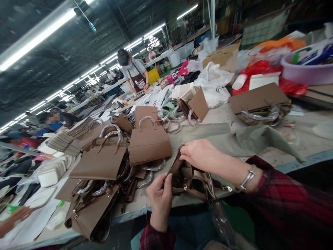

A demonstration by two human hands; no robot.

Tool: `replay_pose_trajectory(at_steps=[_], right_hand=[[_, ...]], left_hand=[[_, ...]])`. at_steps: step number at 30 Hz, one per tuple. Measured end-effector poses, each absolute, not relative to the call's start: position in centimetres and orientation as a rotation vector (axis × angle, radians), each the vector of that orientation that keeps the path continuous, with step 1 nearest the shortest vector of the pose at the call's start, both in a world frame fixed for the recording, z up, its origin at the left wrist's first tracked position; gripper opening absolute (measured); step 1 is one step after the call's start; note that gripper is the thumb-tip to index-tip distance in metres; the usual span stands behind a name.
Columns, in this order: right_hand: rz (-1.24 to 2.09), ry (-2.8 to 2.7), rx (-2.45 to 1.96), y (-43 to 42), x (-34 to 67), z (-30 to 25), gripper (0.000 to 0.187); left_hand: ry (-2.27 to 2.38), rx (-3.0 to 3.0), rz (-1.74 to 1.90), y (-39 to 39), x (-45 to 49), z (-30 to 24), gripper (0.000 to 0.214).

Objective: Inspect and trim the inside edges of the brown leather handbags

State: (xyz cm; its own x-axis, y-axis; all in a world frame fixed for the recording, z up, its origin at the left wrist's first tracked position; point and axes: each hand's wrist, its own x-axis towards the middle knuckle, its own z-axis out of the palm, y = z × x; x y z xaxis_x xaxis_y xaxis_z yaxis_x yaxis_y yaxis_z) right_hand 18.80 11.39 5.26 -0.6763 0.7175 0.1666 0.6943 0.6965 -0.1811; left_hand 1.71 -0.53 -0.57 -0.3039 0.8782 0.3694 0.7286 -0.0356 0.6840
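A brown handbag [179, 173] is held at the near edge of the worktable, its opening and lining partly turned toward me. My left hand [160, 194] pinches one end of the bag's top edge between thumb and fingers. Farther along that same edge, my right hand [199, 154] grips with bent fingers. Metal zip pulls and a plastic-wrapped handle [222, 222] hang on the near side, below my right wrist. Just left of my hands lies a pile of similar brown handbags [149, 144], their handles wrapped in clear plastic.
Grey-green cloth [260, 139] lies beyond my right arm. Another brown bag [260, 100], a purple basin [307, 69] and red plastic bags sit at the right. Stacked pale pieces [56, 170] stand left. A co-worker's hand [15, 218] shows at lower left; another person [134, 73] works across the table.
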Motion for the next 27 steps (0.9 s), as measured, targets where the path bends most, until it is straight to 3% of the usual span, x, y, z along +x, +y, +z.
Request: replay_pose_trajectory(at_steps=[8, 17, 27], right_hand=[[0.124, -2.551, -1.176, 11.5, 18.7, 4.2, 0.014], [0.163, -2.518, -1.130, 11.5, 19.0, 4.4, 0.022], [0.171, -2.589, -1.060, 12.1, 18.6, 4.8, 0.009]], left_hand=[[2.049, 1.735, 1.219, -0.5, 1.8, -0.6, 0.025], [2.033, 1.735, 1.189, -0.6, 1.6, -0.6, 0.025], [2.009, 1.811, 0.969, -0.3, 1.1, 0.7, 0.027]])
